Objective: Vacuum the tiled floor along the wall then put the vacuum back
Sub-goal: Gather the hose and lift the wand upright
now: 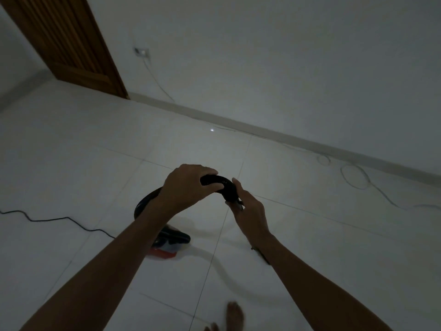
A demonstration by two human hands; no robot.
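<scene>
The black ribbed vacuum hose [220, 182] arches at waist height over the white tiled floor [95, 177]. My left hand [188, 185] grips the top of the arch. My right hand [248, 211] is closed around the hose's free end, which points down. The hose loops down on the left behind my left forearm to the vacuum body [170, 243], a black and red unit on the floor. The wall's baseboard [262, 130] runs diagonally behind it.
A black power cord [59, 219] trails left from the vacuum. A thin white cable [353, 177] runs from a wall socket [142, 52] and lies in loops by the baseboard. A wooden door [71, 44] stands at the upper left. My bare feet [232, 316] show at the bottom.
</scene>
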